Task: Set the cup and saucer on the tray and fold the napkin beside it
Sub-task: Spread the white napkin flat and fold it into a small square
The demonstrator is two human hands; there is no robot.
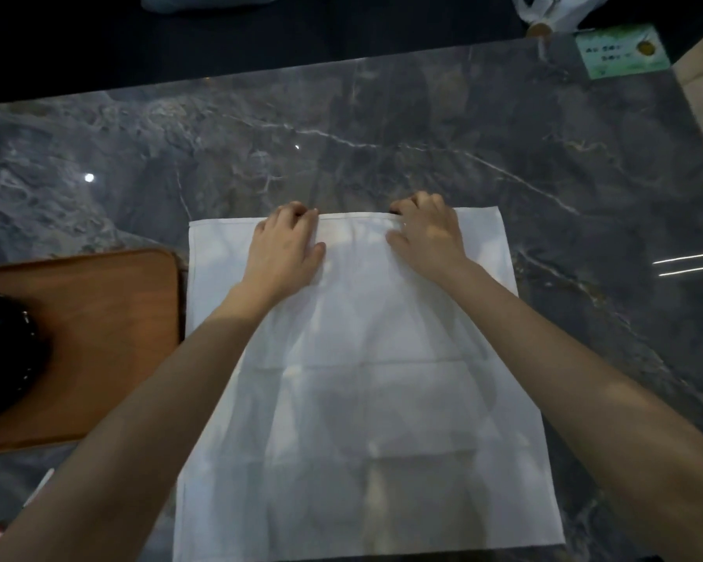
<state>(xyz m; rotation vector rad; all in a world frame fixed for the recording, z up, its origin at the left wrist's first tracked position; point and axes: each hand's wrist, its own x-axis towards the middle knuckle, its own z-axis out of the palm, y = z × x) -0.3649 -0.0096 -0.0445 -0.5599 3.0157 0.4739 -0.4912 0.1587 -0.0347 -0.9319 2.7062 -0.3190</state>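
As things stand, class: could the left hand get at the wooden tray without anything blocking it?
Probably yes. The left hand grips the napkin's far edge, and the tray lies just left of it with only bare table between.

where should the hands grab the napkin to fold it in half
Take the far edge of the napkin, where the left hand and right hand already curl over it. It lies flat and open on the table, so pinch that hem and draw it toward the near edge.

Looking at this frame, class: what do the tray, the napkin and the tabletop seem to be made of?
Tray: probably wood or wood veneer, matt, faint brown grain.
Napkin: woven white cloth, likely cotton or linen; fold creases, hemmed edge.
Tabletop: polished grey marble or imitation; white veins, glossy reflections.
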